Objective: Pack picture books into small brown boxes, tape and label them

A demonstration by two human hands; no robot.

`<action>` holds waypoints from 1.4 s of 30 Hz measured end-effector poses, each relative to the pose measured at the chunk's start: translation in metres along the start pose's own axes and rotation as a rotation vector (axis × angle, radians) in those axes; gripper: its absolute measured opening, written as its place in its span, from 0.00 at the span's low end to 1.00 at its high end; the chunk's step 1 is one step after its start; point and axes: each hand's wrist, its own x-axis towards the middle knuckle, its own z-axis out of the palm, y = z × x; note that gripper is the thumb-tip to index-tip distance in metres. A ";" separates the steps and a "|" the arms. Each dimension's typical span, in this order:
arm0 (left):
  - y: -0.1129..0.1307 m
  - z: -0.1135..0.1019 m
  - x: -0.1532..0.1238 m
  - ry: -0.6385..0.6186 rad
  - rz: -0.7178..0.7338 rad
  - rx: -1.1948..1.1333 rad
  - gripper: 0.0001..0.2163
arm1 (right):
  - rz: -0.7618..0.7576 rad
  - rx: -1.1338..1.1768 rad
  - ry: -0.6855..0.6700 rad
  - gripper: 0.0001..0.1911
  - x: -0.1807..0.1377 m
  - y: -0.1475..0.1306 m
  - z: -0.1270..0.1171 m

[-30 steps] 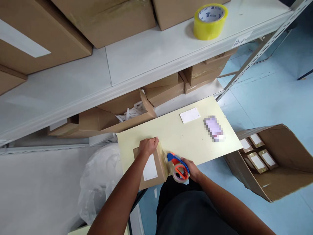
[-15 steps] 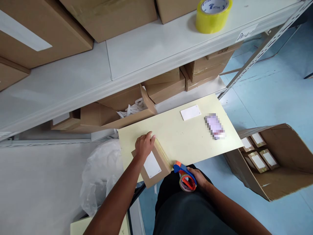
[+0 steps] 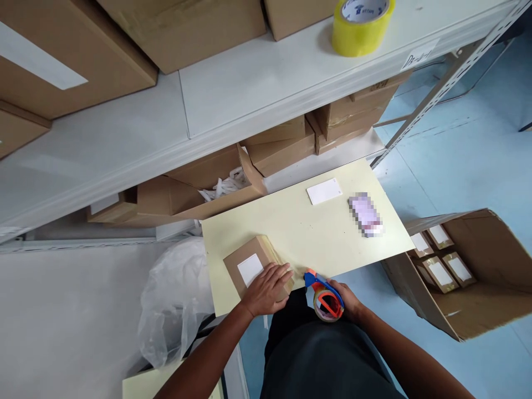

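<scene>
A small cardboard box (image 3: 236, 265) with a white label (image 3: 250, 269) lies on the pale tabletop, its taped side facing right. My left hand (image 3: 268, 287) lies across the box's near right corner, fingers over the taped edge and thumb at the near side. Closed around the handle of a blue and orange tape dispenser (image 3: 328, 299) is my right hand (image 3: 347, 299); some of its fingers are hidden. The dispenser hangs by the table's front edge, just right of the box. Clear tape at the box's right side reaches toward the dispenser's head; whether it is still joined I cannot tell.
On the table (image 3: 291, 221) lie a white card-like piece (image 3: 324, 191) and a blurred-out item (image 3: 366, 214). A large open carton (image 3: 490, 249) at the right contains several small labelled boxes. Behind is a shelf (image 3: 249, 83) with cartons and a yellow tape roll (image 3: 362, 33).
My left hand has slid from the box's far edge to its near right corner, and the box has turned slightly. The tape dispenser has shifted a little right, away from the box.
</scene>
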 end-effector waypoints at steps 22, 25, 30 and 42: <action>-0.007 -0.023 0.052 0.089 -0.436 0.006 0.15 | -0.043 0.204 -0.067 0.18 0.015 -0.018 0.048; -0.022 -0.027 0.060 0.168 -0.758 0.068 0.14 | -0.002 0.204 -0.059 0.18 0.014 -0.018 0.050; -0.041 -0.030 0.083 0.303 -1.160 0.040 0.17 | 0.039 0.186 -0.082 0.21 0.008 -0.012 0.051; -0.019 -0.037 0.030 0.063 -0.123 0.065 0.28 | 0.017 0.172 -0.108 0.19 0.015 -0.014 0.053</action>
